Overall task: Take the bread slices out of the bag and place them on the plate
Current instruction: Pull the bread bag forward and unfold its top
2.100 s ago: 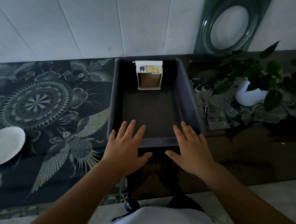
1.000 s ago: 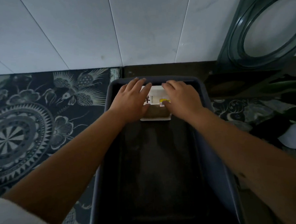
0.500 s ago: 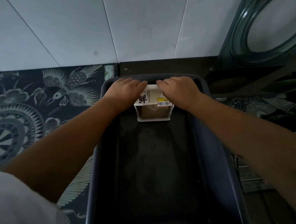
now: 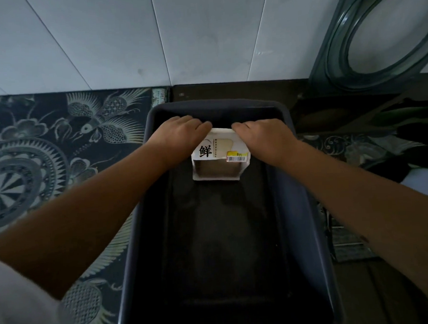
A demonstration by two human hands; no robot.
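A white bread bag with a black character and a yellow barcode sticker stands upright at the far end of a dark bin. Brown bread shows through its clear window. My left hand grips the bag's top left corner, fingers curled over the back. My right hand grips the top right corner the same way. The plate is out of view.
The bin sits on a counter covered by a dark patterned mat. A white tiled wall rises behind. A dark green frame with an oval opening leans at the back right. Plant leaves lie to the right.
Both hands reached from the bin's near rim to the bag at the far end. In the last half second they closed on its top corners and the bag's top tipped slightly towards me.
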